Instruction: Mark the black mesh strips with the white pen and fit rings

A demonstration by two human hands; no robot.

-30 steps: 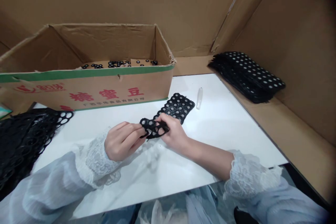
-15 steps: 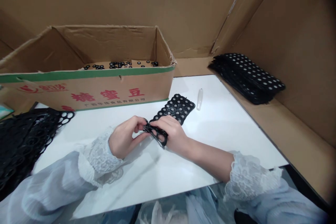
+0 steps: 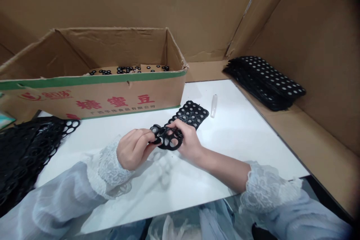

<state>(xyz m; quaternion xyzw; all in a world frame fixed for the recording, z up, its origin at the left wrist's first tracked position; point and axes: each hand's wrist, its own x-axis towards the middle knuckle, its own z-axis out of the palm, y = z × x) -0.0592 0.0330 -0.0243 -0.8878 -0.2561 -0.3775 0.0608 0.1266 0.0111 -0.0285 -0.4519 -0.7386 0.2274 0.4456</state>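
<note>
Both hands hold a black perforated sheet [image 3: 166, 143], a bent piece with large round holes, just above the white table. My left hand [image 3: 136, 148] pinches its left end, fingers curled over it. My right hand [image 3: 188, 138] grips the right end, thumb and fingers closed around it. Right behind the right hand, a black dotted sheet [image 3: 194, 112] with small pale round spots lies on the table, its near end partly covered by the hands. Whether the two black pieces touch is hidden.
An open cardboard box [image 3: 135, 90] with small black rings inside stands at the back left. A black perforated pile [image 3: 25, 150] lies left. A translucent white stick-like tool [image 3: 214, 106] rests on the white table [image 3: 239, 142]. A dotted black stack [image 3: 267, 82] sits at right by the cardboard wall.
The held perforated sheet has turned so its large holes face me more. My left hand has rolled over, its back now showing, and my right fingers have shifted on the sheet.
</note>
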